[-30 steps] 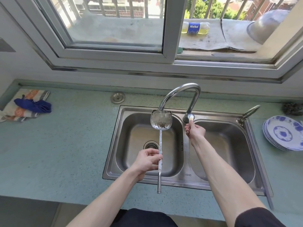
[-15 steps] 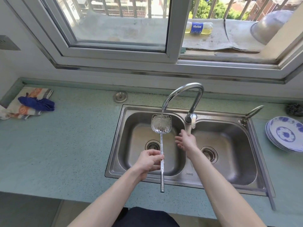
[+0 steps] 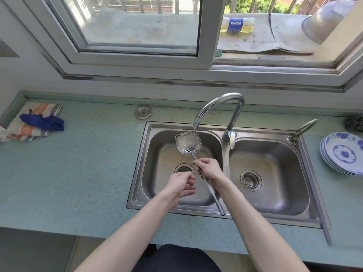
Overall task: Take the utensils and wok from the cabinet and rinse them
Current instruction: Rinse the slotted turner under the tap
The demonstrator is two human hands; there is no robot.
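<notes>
- Water from the curved chrome tap (image 3: 222, 107) falls onto a long-handled steel spatula (image 3: 189, 143) above the left basin of the steel double sink (image 3: 225, 212).
- Right hand (image 3: 209, 169) grips its handle.
- Left hand (image 3: 181, 184), just beside, fingers loosely curled, holds nothing.

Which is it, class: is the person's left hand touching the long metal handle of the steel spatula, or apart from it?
Apart. The head view shows sink floor between the left hand and the steel spatula handle, which only the right hand grips.

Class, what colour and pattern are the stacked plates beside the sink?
White with blue floral motifs, plates, head view.
</notes>
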